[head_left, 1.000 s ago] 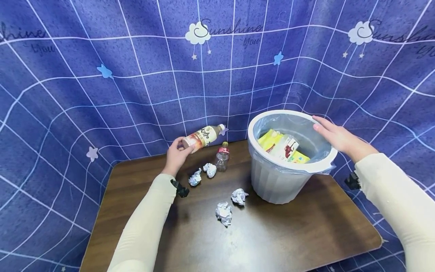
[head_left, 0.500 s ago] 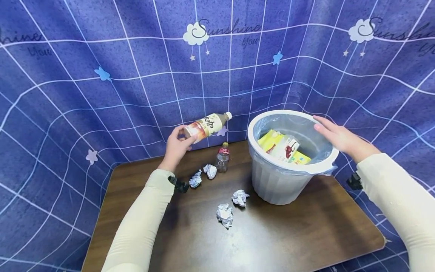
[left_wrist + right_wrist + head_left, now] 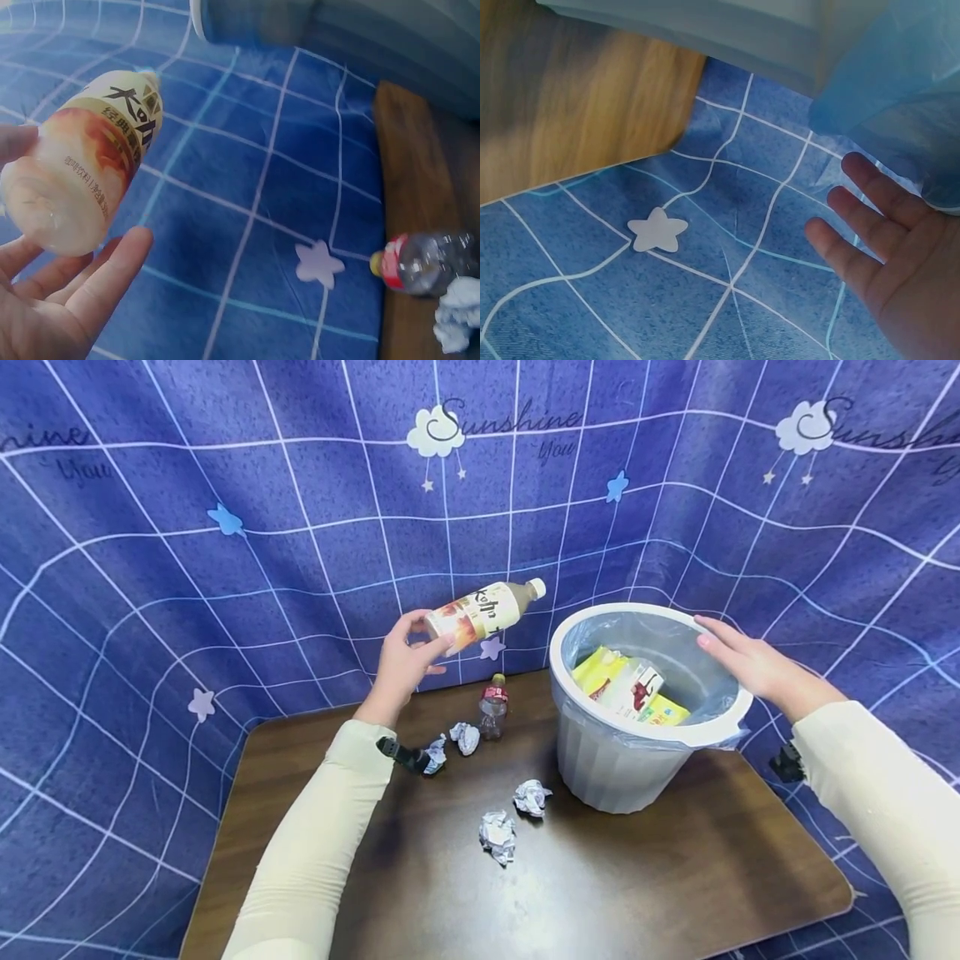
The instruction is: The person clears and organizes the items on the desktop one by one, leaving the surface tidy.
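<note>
My left hand [image 3: 408,660] grips a drink bottle [image 3: 483,614] near its base, with the white cap pointing up and to the right. In the left wrist view the bottle [image 3: 90,157] shows an orange and cream label, thumb and fingers around its bottom end. It is held above the table, left of a grey trash bin [image 3: 622,768]. My right hand [image 3: 757,668] rests with straight fingers at the bin's right rim. The right wrist view shows those fingers [image 3: 870,217] extended beside the bin's blue liner [image 3: 885,97]. Yellow wrappers [image 3: 600,672] lie inside the bin.
A small clear bottle [image 3: 492,714] with a red label stands on the brown table [image 3: 600,877]. Several crumpled paper balls [image 3: 497,837] lie left of the bin and near that bottle. A blue gridded curtain [image 3: 337,543] hangs behind the table.
My left hand has lifted the drink bottle up from near the table's back edge and carried it right, toward the bin. The right hand has stayed at the rim.
</note>
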{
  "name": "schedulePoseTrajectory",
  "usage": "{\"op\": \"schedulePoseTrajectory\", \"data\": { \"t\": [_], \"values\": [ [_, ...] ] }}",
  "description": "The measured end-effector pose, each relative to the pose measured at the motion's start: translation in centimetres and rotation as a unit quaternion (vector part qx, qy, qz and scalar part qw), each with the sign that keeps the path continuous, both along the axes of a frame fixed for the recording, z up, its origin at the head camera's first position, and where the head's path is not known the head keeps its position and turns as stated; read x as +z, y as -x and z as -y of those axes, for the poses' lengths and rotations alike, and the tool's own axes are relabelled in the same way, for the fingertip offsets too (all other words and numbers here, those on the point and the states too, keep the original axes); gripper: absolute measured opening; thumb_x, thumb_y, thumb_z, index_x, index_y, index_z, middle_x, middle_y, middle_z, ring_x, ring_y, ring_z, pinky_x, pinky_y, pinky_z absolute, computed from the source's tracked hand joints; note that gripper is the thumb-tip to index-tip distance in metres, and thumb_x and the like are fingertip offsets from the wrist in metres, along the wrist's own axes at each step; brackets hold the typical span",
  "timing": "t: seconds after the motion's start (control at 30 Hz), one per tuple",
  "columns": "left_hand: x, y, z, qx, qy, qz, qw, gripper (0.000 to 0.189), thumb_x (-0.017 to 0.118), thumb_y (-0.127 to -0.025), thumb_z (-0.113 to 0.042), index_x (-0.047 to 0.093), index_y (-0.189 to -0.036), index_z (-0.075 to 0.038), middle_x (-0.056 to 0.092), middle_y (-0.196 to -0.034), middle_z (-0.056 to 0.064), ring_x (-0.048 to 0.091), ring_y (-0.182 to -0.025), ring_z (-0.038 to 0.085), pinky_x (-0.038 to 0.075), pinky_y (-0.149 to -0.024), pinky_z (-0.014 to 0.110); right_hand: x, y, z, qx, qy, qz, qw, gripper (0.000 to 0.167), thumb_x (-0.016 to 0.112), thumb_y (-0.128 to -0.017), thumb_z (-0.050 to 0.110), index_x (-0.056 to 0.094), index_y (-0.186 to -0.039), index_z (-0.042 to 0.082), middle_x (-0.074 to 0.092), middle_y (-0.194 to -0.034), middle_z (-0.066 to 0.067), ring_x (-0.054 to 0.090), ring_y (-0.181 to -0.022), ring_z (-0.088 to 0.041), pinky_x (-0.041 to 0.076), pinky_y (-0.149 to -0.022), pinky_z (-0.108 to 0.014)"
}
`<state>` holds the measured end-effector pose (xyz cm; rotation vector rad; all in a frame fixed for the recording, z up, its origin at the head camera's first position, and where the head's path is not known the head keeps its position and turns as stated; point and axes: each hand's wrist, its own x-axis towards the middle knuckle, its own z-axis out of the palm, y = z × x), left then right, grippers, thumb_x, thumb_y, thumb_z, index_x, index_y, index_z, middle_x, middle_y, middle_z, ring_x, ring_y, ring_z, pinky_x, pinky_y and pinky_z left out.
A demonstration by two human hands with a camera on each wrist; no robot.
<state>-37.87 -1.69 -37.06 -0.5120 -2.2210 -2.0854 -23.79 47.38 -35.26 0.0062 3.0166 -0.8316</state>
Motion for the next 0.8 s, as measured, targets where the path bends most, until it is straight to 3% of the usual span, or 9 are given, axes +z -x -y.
{"op": "schedulePoseTrajectory", "data": {
  "t": [0.37,0.57,0.8],
  "values": [
    [2.0,-1.6,-3.5,-0.042,0.018,-0.025,0.9986,0.054,0.079,-0.085,-0.014,0.058,-0.135,-0.010,0.055,-0.114,0.011,0.064,-0.096,0.024,0.062,-0.073,0.043,0.1,0.1,-0.1,-0.003,-0.003,0.006,1.0000,0.068,0.023,-0.107,0.053,0.015,-0.163,0.013,0.018,-0.161,-0.032,0.022,-0.138,-0.064,0.022,-0.109,-0.073],
    [2.4,-2.6,-6.0,-0.032,0.055,-0.060,0.9962,0.054,0.081,-0.083,-0.020,0.061,-0.132,-0.011,0.064,-0.113,0.013,0.061,-0.107,0.029,0.060,-0.077,0.042,0.2,-0.1,-0.1,0.000,0.008,-0.001,1.0000,0.067,0.025,-0.108,0.052,0.017,-0.162,0.014,0.022,-0.160,-0.031,0.025,-0.139,-0.061,0.022,-0.111,-0.071],
    [2.8,-4.0,-8.3,-0.029,0.094,-0.074,0.9925,0.055,0.082,-0.082,-0.028,0.061,-0.132,-0.015,0.066,-0.115,0.009,0.061,-0.109,0.026,0.055,-0.082,0.038,0.3,0.0,0.0,-0.001,0.009,0.007,0.9999,0.068,0.023,-0.107,0.053,0.015,-0.163,0.013,0.018,-0.161,-0.031,0.021,-0.140,-0.062,0.020,-0.111,-0.072]
  ]
}}
